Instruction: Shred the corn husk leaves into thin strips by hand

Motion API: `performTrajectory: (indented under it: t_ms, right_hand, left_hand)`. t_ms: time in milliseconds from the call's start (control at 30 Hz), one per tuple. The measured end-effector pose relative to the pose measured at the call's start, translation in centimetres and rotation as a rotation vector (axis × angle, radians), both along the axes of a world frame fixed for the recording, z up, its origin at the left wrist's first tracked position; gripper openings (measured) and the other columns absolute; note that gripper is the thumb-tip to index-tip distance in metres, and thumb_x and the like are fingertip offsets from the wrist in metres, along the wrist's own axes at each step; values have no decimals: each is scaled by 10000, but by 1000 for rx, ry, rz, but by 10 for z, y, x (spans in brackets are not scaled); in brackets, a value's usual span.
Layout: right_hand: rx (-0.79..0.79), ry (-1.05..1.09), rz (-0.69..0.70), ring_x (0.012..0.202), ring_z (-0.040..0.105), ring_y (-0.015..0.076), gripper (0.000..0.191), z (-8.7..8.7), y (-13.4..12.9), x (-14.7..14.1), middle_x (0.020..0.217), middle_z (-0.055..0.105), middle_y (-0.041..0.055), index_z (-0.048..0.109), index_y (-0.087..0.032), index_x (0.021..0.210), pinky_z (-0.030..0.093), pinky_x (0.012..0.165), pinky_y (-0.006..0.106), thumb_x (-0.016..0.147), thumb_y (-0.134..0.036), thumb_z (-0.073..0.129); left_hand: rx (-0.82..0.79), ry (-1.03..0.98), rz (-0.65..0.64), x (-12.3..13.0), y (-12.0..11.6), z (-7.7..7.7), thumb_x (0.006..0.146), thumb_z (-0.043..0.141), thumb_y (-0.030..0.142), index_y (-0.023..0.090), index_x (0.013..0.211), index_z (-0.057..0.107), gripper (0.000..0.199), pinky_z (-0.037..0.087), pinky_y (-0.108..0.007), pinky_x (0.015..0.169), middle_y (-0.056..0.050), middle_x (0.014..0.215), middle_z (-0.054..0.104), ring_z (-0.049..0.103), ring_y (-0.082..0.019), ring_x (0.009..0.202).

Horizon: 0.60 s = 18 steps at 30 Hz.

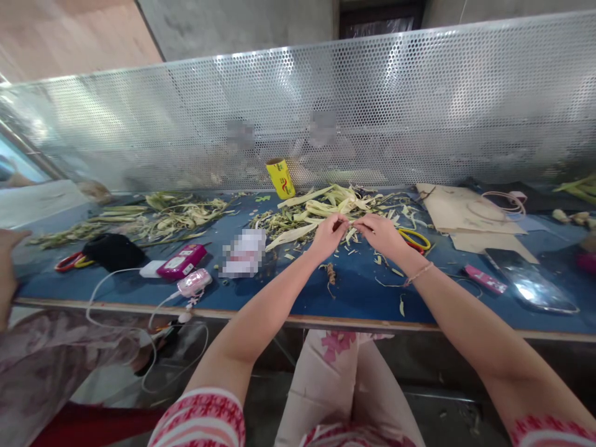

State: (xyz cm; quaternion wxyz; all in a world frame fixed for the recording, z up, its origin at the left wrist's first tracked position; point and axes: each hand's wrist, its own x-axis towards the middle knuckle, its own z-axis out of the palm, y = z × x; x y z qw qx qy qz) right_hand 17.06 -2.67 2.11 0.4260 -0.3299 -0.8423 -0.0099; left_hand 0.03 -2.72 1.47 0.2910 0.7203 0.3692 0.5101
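Note:
My left hand [330, 237] and my right hand [378, 234] are close together over the table, in front of a pile of pale dried husks [321, 208]. The fingertips of each are pinched, and whatever is between them is too small to make out. Loose husk strips and crumbs lie around both hands. Beside my right wrist are scissors with yellow and red handles [416, 239], partly covered by it. A small brown twisted scrap [331, 274] lies on the blue table [288, 295] below my hands.
A yellow tube [280, 179] stands before the perforated metal screen [195, 124]. Left are more husks [186, 217], a black bundle [114, 251], a magenta box [182, 261] and a cabled pink device [194, 282]. Brown paper [465, 211] and a phone [531, 280] lie right. Another person's hand [8, 248] is far left.

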Motion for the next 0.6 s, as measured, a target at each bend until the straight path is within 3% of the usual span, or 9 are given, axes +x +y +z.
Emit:
performTrajectory:
  t_ms: [133, 367, 467, 600]
  right_hand:
    - [-114, 49, -24, 685, 609, 170, 127, 4, -2, -1, 687, 651, 46, 652, -166, 776, 460, 661, 275, 819, -178, 533]
    - [-401, 100, 3, 513, 569, 130, 121, 6, -5, -4, 627, 619, 8, 609, -163, 808, 430, 551, 249, 802, -221, 503]
    - [-452, 104, 42, 519, 572, 131, 144, 7, -5, -4, 624, 607, 2, 594, -172, 825, 431, 549, 250, 821, -272, 489]
    - [-476, 42, 90, 559, 574, 136, 205, 7, -6, -4, 608, 589, 4, 560, -179, 744, 437, 592, 258, 858, -301, 439]
  left_hand:
    - [126, 134, 55, -1, 2, -5, 850, 505, 218, 169, 778, 538, 94, 330, -223, 540, 32, 605, 488, 424, -92, 545]
    - [508, 368, 89, -6, 3, -4, 888, 453, 164, 169, 803, 543, 124, 430, -294, 755, -53, 812, 592, 550, -158, 814]
    - [559, 397, 102, -7, 4, -4, 890, 449, 156, 171, 800, 533, 124, 439, -305, 758, -56, 814, 593, 557, -163, 810]
    - [512, 370, 105, -7, 3, -3, 882, 475, 152, 174, 787, 531, 112, 433, -281, 750, -43, 802, 592, 553, -150, 799]
